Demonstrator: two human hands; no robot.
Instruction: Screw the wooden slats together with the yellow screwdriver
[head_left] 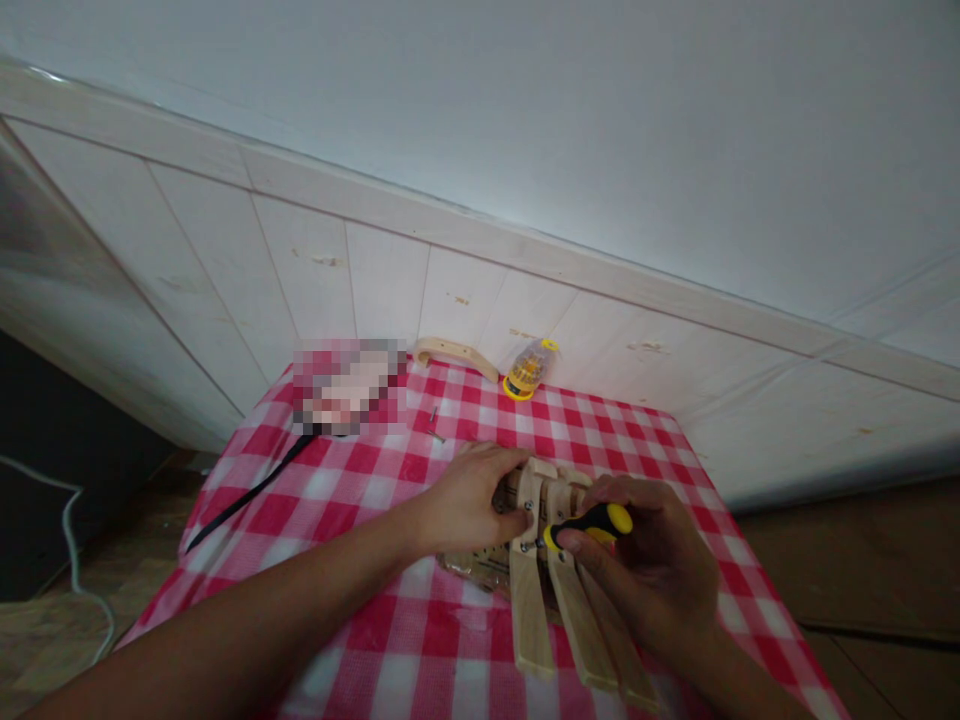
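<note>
My right hand [656, 545] is closed around a short screwdriver [600, 522] with a black and yellow handle, its shaft pointing left. The tip is at a screw in the leftmost wooden slat [532, 610]. My left hand [476, 500] grips that slat's upper part, thumb beside the screws and fingers over its far end. Beside it lie a second wooden slat [581, 620] and a third, partly behind my right hand. Underneath sits a brown package [480, 565] wrapped in clear plastic, mostly covered by the slats and my hands.
A curved wooden piece [457, 352] and a clear-and-yellow container [529, 370] stand at the table's back by the white panelled wall [386, 280]. Loose screws [435, 435] lie left of them. A blurred-out item with a black strap [251, 497] rests on the checked tablecloth [360, 560].
</note>
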